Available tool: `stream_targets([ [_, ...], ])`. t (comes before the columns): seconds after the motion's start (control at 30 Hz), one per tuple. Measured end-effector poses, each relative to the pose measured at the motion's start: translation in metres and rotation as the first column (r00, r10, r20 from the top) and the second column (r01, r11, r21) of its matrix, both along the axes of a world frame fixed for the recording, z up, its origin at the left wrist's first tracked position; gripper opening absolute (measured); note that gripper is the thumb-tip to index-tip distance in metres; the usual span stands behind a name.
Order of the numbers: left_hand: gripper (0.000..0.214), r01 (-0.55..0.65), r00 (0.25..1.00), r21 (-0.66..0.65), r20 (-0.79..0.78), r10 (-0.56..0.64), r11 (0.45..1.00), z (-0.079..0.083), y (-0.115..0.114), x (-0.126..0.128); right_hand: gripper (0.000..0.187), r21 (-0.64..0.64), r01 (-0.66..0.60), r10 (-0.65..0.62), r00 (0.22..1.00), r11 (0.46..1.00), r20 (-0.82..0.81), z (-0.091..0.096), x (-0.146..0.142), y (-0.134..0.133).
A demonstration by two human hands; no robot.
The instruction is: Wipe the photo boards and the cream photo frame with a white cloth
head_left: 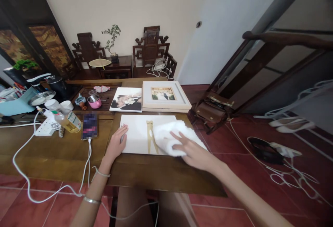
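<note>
A white canvas picture [135, 133] with a tan long-legged animal figure lies flat near the front edge of the wooden table. My left hand [118, 140] rests on its left edge, fingers stretched out and lying against the surface. Over its right part is a bunched white towel [179, 130], which also reaches past the picture's right side. My right hand [194, 150] grips the towel from above, fingers bent into it. The towel hides the right part of the picture.
Behind the picture are a photo canvas [127, 99] and a framed photo [168, 95] on a box. To the left stand a phone [90, 126] on a charging cable, a bottle [69, 120], a pink cup [94, 101] and a power strip [45, 126]. A wooden chair [273, 40] stands right.
</note>
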State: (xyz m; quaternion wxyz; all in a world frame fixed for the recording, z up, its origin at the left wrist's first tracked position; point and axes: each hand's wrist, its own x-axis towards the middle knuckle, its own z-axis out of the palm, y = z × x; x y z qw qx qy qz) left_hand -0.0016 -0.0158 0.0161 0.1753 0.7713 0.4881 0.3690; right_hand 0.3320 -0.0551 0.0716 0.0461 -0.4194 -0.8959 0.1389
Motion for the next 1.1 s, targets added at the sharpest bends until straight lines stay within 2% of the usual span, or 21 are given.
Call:
stream_targets([
  [0.1,0.037,-0.003,1.000,-0.005,-0.002,0.003,1.000,0.001,0.000,-0.001,0.055,0.058,0.012,-0.012,1.000,0.998,0.008,-0.005,-0.004,0.052],
  [0.17,0.036,-0.002,1.000,-0.005,0.003,0.002,1.000,0.001,0.001,-0.001,0.055,0.099,0.058,-0.060,0.998,0.993,0.019,-0.008,-0.010,0.076],
  [0.27,0.036,-0.003,1.000,-0.009,0.018,0.003,1.000,0.001,0.001,-0.001,0.054,0.144,0.091,-0.093,0.996,0.985,0.008,-0.013,-0.016,0.086],
  [0.37,0.036,0.000,0.999,-0.023,0.037,0.001,1.000,0.001,0.001,-0.001,0.055,0.134,0.081,-0.078,0.997,0.988,-0.026,-0.018,-0.016,0.059],
  [0.47,0.036,0.005,0.999,-0.026,0.050,-0.004,1.000,0.001,0.000,0.000,0.057,0.082,0.026,-0.021,0.998,0.996,-0.067,-0.014,-0.011,0.009],
  [0.57,0.036,0.012,0.999,-0.027,0.047,-0.010,1.000,0.000,-0.001,0.000,0.059,-0.011,-0.050,0.049,0.996,0.999,-0.071,-0.002,-0.006,-0.041],
  [0.63,0.035,0.014,0.999,-0.029,0.044,-0.013,0.999,0.000,-0.001,0.000,0.062,-0.069,-0.093,0.088,0.994,0.993,-0.067,0.006,-0.006,-0.060],
  [0.7,0.036,0.014,0.999,-0.027,0.036,-0.013,1.000,-0.001,-0.001,0.000,0.062,-0.083,-0.090,0.085,0.994,0.992,-0.062,0.010,-0.009,-0.062],
  [0.8,0.036,0.009,1.000,-0.022,0.021,-0.009,1.000,0.000,0.000,0.001,0.059,-0.018,-0.012,0.011,0.999,1.000,-0.046,0.006,-0.020,-0.036],
  [1.0,0.035,0.003,1.000,0.004,0.030,-0.003,1.000,-0.001,0.001,0.000,0.059,0.115,0.121,-0.119,0.993,0.986,-0.021,-0.011,-0.067,0.054],
  [1.1,0.035,-0.001,0.999,0.010,0.036,0.001,1.000,-0.002,0.002,0.000,0.055,0.179,0.131,-0.129,0.991,0.975,-0.020,-0.013,-0.082,0.063],
])
